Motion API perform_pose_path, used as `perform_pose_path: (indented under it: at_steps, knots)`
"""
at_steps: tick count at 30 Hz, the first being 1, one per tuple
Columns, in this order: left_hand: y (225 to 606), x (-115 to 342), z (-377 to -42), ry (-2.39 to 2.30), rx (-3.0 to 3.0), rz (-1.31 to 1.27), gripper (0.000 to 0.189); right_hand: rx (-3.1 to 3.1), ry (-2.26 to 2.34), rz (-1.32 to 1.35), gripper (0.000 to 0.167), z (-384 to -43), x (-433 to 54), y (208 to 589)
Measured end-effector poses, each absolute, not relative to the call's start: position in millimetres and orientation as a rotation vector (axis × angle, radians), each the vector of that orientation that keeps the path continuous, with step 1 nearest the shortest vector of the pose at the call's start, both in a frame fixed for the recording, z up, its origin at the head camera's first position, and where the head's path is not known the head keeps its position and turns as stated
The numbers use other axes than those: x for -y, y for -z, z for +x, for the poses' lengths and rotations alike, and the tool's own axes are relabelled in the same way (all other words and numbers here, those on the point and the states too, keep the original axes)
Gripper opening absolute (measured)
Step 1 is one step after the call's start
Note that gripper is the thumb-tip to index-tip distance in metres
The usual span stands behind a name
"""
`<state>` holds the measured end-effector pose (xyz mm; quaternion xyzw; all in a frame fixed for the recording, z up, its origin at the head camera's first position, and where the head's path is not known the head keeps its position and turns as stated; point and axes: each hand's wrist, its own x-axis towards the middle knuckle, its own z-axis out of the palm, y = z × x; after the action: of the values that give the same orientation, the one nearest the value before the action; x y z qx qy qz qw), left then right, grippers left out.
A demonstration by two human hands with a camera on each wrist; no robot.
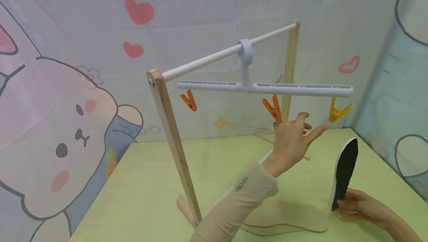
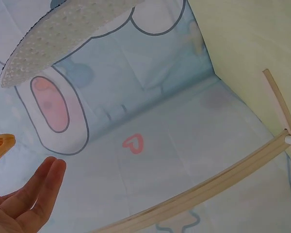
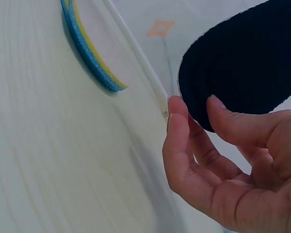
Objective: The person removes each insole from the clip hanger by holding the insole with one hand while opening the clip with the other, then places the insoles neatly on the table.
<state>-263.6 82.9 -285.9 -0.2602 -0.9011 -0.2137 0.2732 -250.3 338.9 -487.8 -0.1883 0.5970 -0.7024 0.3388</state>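
on my head view the left arm wears a snug beige sleeve (image 1: 234, 201) that runs from the bottom edge of the frame to the wrist and ends in a plain cuff. small dark lettering (image 1: 241, 184) is printed on it near the cuff; i can't read it for sure. a thin pale seam line follows the sleeve's upper edge. the left hand (image 1: 291, 141) is bare, with no ring, watch or glove. the right hand (image 1: 359, 206) is bare too, and its forearm shows no sleeve. in the right wrist view its nails are short and unpainted.
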Motion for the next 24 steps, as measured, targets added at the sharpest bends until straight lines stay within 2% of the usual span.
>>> perform_pose_path:
  at_steps: [13, 24]
  knots:
    - [301, -62, -272, 0.689, 2.417, -0.656, 0.038, -1.581, 1.82, -0.497, 0.036, -253, -340, 487]
    - [312, -49, -275, 0.72, 2.422, -0.639, 0.039, -1.597, 1.828, -0.463, 0.036, -252, -342, 488]
